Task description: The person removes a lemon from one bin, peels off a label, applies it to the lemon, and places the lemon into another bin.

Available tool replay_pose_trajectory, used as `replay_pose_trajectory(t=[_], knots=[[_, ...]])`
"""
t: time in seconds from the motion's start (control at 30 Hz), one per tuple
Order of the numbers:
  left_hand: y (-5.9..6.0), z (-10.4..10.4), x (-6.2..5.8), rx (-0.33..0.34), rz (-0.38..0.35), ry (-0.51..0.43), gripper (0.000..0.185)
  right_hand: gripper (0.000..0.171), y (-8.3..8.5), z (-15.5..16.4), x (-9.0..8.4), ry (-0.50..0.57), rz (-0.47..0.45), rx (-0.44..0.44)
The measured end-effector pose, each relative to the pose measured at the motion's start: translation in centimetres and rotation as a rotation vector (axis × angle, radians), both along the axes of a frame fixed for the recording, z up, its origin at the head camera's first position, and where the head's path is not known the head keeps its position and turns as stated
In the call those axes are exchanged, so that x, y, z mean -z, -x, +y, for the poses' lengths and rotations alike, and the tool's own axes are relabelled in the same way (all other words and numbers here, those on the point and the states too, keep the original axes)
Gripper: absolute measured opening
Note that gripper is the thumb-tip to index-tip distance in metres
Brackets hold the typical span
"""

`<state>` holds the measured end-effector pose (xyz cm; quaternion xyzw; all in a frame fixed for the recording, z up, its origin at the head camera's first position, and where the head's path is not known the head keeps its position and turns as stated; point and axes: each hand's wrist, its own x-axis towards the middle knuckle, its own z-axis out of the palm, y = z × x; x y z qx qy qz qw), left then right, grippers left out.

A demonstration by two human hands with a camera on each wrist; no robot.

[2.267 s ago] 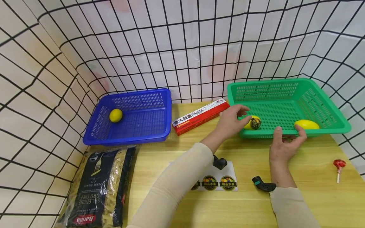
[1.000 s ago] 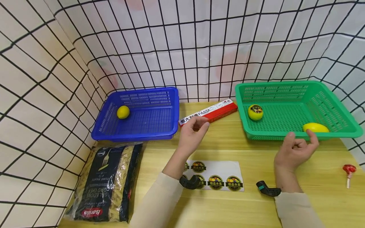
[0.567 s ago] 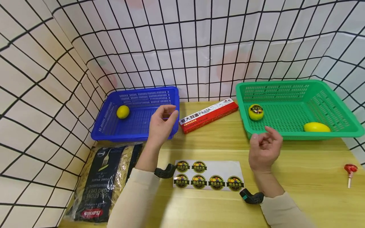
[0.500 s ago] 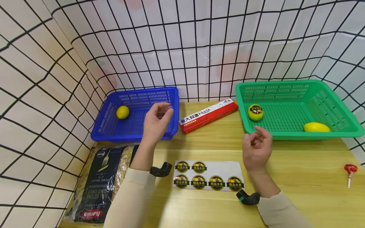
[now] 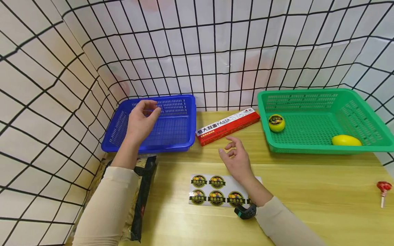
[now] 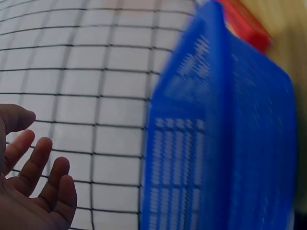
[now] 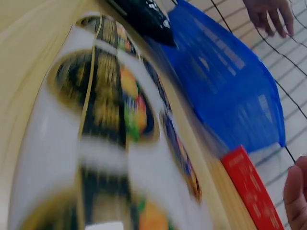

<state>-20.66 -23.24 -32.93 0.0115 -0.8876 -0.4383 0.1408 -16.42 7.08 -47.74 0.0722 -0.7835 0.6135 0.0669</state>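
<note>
My left hand (image 5: 141,121) hovers over the left part of the blue basket (image 5: 172,133), fingers loosely bent and nothing between them. It covers the spot where a lemon lay in that basket. My right hand (image 5: 238,162) hangs above the upper edge of the sticker sheet (image 5: 212,189), just below the red-and-white pasta box (image 5: 227,126); its relaxed fingers hold nothing. The left wrist view has the blue basket (image 6: 259,124) beside the loose fingers. In the green basket (image 5: 307,148) sit a round yellow fruit with a black label (image 5: 276,123) and a plain lemon (image 5: 346,140).
A bag of penne (image 5: 143,201) lies at the front left, partly under the left forearm. Far right on the wooden table (image 5: 323,191) is a red lollipop (image 5: 383,187). Black wire grid (image 5: 212,65) closes off the back and sides.
My left hand left the labelled fruit in the green basket and travelled left over the blue basket. The right hand moved away from the green basket's rim, leftward to the sticker sheet.
</note>
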Motion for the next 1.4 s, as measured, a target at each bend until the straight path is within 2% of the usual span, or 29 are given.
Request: replay_pose_trajectory(t=[0.1, 0.27, 0.43, 0.6, 0.77, 0.9, 1.07, 1.13, 1.27, 1.4], knots=[[1.0, -1.2, 0.5, 0.004, -0.061, 0.060, 0.038, 0.059, 0.3, -1.7, -0.6, -0.027, -0.032, -0.080], [3.0, -3.8, 0.6, 0.023, -0.086, 0.213, 0.040, 0.071, 1.0, -4.8, -1.4, -0.072, -0.105, -0.194], [4.6, -6.4, 0.8, 0.075, -0.147, 0.344, 0.047, 0.072, 2.2, -6.9, -1.9, -0.019, -0.155, -0.245], [5.9, -8.8, 1.2, 0.116, -0.234, 0.460, 0.058, 0.069, 3.1, -8.3, -2.6, -0.013, -0.160, -0.255], [6.9, -10.7, 1.6, 0.138, -0.345, 0.539, 0.074, 0.061, 3.5, -9.3, -3.1, -0.131, -0.110, -0.204], [7.5, -11.6, 1.6, 0.149, -0.420, 0.609, 0.083, 0.058, 3.7, -9.8, -3.0, -0.196, -0.093, -0.173], [8.1, -12.0, 1.7, 0.155, -0.521, 0.701, 0.087, 0.062, 3.8, -9.9, -2.6, -0.201, -0.126, -0.199], [8.4, -12.0, 1.9, 0.147, -0.563, 0.712, 0.088, 0.063, 3.8, -9.8, -2.3, -0.200, -0.145, -0.211], [9.0, -12.3, 2.5, 0.140, -0.629, 0.674, 0.092, 0.063, 3.9, -9.5, -2.2, -0.201, -0.169, -0.219], [9.6, -12.9, 3.0, 0.136, -0.648, 0.632, 0.094, 0.064, 3.9, -9.4, -2.3, -0.206, -0.181, -0.224]])
